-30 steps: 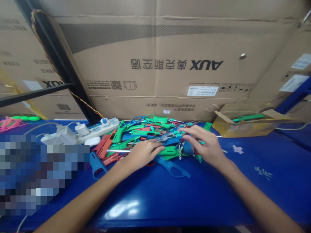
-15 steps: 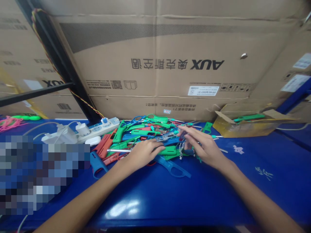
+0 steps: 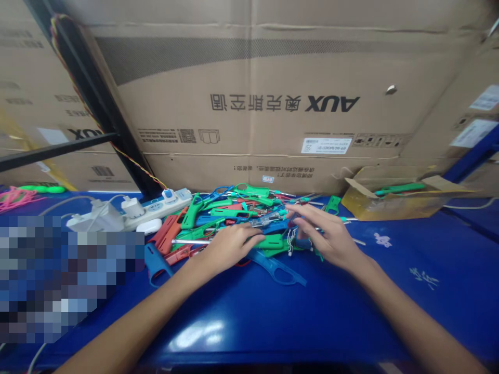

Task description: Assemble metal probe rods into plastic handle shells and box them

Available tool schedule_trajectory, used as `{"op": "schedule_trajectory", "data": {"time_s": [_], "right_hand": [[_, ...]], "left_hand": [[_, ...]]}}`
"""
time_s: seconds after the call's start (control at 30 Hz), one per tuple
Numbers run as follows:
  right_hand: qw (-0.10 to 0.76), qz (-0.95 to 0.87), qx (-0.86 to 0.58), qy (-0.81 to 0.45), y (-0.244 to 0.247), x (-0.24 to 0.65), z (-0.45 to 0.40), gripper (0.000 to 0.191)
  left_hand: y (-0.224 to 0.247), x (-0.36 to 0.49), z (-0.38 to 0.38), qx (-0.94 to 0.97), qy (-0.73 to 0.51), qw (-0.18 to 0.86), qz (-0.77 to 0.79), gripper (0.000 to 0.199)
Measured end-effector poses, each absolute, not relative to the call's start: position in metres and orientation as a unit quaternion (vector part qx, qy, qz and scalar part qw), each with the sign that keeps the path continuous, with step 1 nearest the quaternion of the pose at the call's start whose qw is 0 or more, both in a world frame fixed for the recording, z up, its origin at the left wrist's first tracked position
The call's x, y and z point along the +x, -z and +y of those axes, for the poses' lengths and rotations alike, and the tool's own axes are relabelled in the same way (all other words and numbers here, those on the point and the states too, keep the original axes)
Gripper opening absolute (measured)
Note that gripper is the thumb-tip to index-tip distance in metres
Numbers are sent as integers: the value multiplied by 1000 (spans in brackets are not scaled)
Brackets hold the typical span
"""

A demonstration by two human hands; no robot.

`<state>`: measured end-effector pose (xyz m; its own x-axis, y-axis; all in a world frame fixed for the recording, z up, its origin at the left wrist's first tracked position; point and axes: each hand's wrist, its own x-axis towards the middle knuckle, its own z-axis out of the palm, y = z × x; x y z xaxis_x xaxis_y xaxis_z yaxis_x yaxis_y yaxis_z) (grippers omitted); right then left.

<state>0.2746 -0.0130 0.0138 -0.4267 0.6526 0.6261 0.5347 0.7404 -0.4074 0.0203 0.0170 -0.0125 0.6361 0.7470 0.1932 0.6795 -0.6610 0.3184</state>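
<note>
My left hand is closed over the pile, its thumb and fingers gripping one end of a clear plastic lighter part. At the other end of that part, my right hand has its thumb and fingertips drawn together in a pinch; what lies between them is too small to make out. White wires with a small connector hang just below the right fingertips. Around both hands lie long-nosed lighter pieces: a green handle, a blue handle shell, red handles and a metal tube.
A white power strip with plugged-in chargers stands left of the pile. At the right is an open cardboard box with green pieces inside. A large carton rises behind the blue table. Pixelated blur covers the left side.
The right fingertips have shifted slightly left and closed nearer the clear part. My left hand has stayed in place.
</note>
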Motion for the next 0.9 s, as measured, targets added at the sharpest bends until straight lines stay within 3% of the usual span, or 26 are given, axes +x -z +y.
{"op": "schedule_trajectory", "data": {"time_s": [0.43, 0.63, 0.9], "right_hand": [[433, -816, -365, -120, -14, 275, -12, 29], [434, -830, -347, -47, -17, 274, -13, 29], [430, -832, -340, -87, -8, 271, -13, 49]], "left_hand": [[13, 20, 16, 898, -152, 103, 399, 36], [14, 19, 18, 899, -152, 102, 397, 36], [13, 20, 17, 901, -157, 106, 391, 37]]}}
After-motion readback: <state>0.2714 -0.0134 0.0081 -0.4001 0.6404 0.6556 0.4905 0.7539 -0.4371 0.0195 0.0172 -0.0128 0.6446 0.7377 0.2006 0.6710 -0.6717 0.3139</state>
